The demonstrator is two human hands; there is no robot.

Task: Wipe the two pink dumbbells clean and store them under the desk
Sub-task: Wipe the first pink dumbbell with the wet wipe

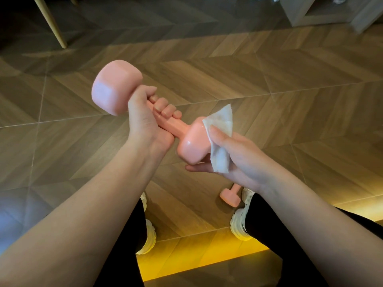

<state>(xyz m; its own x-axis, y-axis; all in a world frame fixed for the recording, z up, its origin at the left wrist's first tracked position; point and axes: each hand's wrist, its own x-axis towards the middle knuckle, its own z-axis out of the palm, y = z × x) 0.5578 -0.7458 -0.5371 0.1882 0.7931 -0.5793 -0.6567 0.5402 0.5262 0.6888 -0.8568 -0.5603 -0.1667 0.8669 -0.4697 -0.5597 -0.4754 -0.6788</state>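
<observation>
My left hand (145, 119) grips the handle of a pink dumbbell (116, 88), held in the air and tilted, one head up at the left and the other lower at the right. That lower head looks wet and shiny. My right hand (234, 156) holds a white wet wipe (220, 137) against the lower head, thumb on top and fingers beneath. A second pink dumbbell (230, 195) lies on the floor below my right wrist, partly hidden by it.
The floor is wood-pattern tile. My feet in white shoes (240, 226) stand on either side of the floor dumbbell. A pale wooden furniture leg (51, 23) is at the far left, and a grey piece of furniture (323, 11) at the far right.
</observation>
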